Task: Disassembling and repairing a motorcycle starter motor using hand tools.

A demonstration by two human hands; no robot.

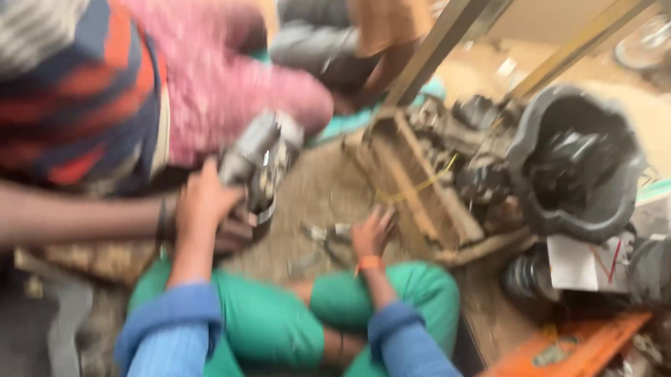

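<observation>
The view is blurred. My left hand [204, 199], in a blue sleeve, grips a grey metal engine part [261, 156] held up above the floor. Another person's arm comes in from the left, and that person's hand [234, 233] holds the same part from below. My right hand [373, 232], with an orange wristband, is lowered to the dusty floor with its fingers apart, next to small metal pieces [324, 235]. It holds nothing that I can make out. My crossed legs in green trousers [281, 321] lie below both hands.
A wooden crate [408, 181] with dark engine parts stands right of my right hand. Beside it is a large black bowl-shaped housing [579, 164]. An orange board [566, 348] lies at the lower right. A person in pink [222, 72] sits behind. Slanted metal bars [450, 37] rise at the back.
</observation>
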